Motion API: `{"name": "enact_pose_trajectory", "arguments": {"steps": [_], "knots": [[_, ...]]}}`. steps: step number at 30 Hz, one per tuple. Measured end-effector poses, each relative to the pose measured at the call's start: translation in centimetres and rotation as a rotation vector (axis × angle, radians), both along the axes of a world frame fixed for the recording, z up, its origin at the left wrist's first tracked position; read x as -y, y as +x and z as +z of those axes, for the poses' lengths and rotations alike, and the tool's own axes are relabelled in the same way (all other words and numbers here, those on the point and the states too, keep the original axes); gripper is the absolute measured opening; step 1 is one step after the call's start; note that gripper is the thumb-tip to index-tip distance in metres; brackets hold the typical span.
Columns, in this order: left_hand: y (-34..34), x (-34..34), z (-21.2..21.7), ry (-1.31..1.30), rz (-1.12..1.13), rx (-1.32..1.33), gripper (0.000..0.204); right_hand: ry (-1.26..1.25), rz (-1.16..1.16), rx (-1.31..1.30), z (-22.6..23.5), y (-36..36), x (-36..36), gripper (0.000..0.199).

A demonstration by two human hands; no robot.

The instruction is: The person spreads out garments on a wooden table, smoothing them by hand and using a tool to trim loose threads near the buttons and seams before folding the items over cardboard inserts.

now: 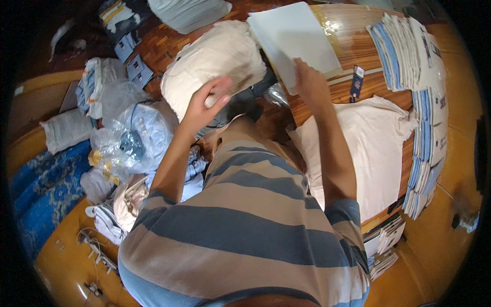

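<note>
My left hand point(208, 98) is raised in front of a large heap of cream cloth point(215, 59). Its thumb and fingers are apart, slightly blurred, with nothing visibly held. Over the lower part of a stack of large white sheets point(289, 33) is my right hand point(311, 84). Its back faces me and hides most of the fingers, so a grip on the sheets cannot be made out. Below my right forearm, a cream T-shirt point(365, 148) lies spread on the wooden table point(353, 43). A dark hang tag point(357, 81) rests just beyond the shirt.
Folded white and blue garments point(423, 128) line the table's right edge in stacks. More folded pieces point(386, 238) sit low at the right. Clear plastic bags point(135, 135) and loose clothes point(130, 199) crowd the left, beside a blue patterned cloth point(48, 192). A whitish bag point(189, 14) stands at the back.
</note>
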State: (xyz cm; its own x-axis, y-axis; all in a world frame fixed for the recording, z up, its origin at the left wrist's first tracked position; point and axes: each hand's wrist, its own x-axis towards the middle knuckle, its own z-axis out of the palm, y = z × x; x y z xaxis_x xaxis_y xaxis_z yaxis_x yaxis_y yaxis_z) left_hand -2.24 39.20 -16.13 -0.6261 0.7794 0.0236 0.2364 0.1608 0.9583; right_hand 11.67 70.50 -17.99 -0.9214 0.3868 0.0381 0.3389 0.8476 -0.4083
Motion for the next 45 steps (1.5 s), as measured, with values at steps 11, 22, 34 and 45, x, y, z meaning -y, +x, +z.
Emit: {"name": "enact_pose_trajectory", "arguments": {"steps": [11, 22, 34, 45], "knots": [[16.1, -19.6, 3.0, -0.011, -0.57, 0.304, 0.037, -0.853, -0.878, -0.644, 10.0, 36.9, 2.1, 0.054], [20.1, -41.1, -7.2, -0.046, -0.807, -1.299, 0.068, -1.178, -1.894, -0.933, -2.6, 71.8, 13.3, 0.055], [17.7, -42.1, -6.1, -0.051, -0.825, -1.181, 0.083, -1.059, -1.917, -0.939, -5.0, 80.1, 15.6, 0.049], [14.5, -39.7, -5.5, 0.108, -0.749, -1.066, 0.072, -0.918, -1.839, -0.999, -1.7, 54.9, 6.9, 0.045]]}}
